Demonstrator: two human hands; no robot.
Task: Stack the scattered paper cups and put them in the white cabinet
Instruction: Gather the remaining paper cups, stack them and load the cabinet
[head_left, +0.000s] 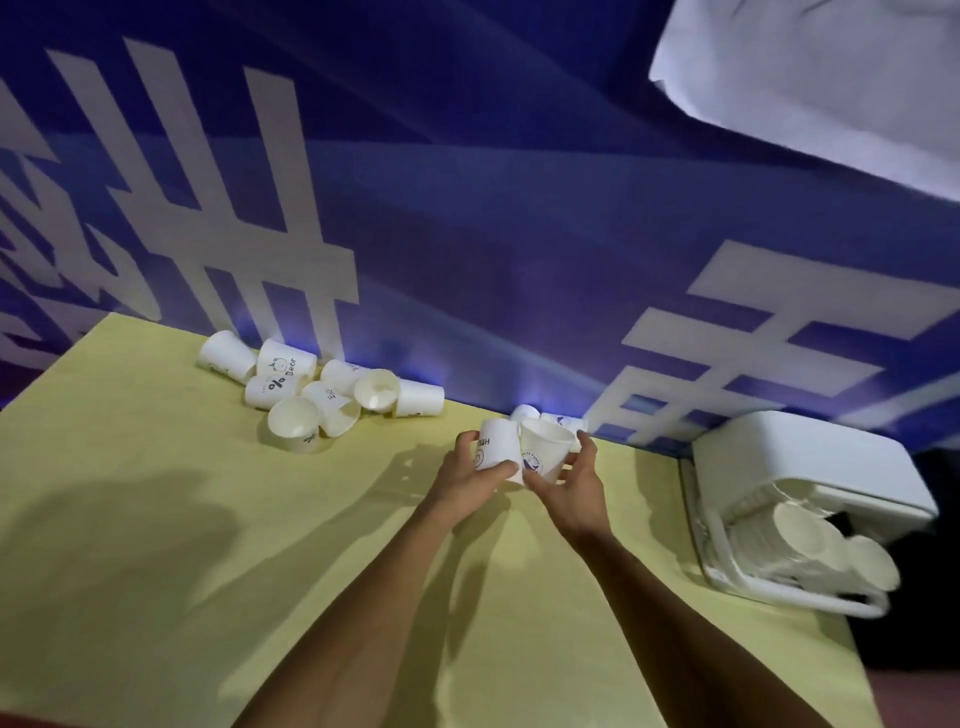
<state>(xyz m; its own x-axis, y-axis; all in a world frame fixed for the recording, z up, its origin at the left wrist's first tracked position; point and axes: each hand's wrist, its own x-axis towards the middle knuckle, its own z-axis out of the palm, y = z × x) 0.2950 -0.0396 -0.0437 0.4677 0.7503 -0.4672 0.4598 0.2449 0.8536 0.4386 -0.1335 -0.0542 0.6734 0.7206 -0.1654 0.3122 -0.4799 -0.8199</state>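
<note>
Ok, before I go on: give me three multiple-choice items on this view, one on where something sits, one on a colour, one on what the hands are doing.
1. Where is the white plastic cabinet?
A) at the table's right side
B) left of the loose cups
C) in the table's middle

2. What colour is the flat table top?
A) red
B) pale yellow
C) black

3. What are the left hand and right hand doing?
A) both lie flat and empty
B) each grips one white paper cup
C) both reach into the cabinet

Answers:
1. A, the cabinet shows at the right, beyond both arms.
2. B, the bare surface is pale yellow.
3. B, fingers curl round the left cup and the right cup.
</note>
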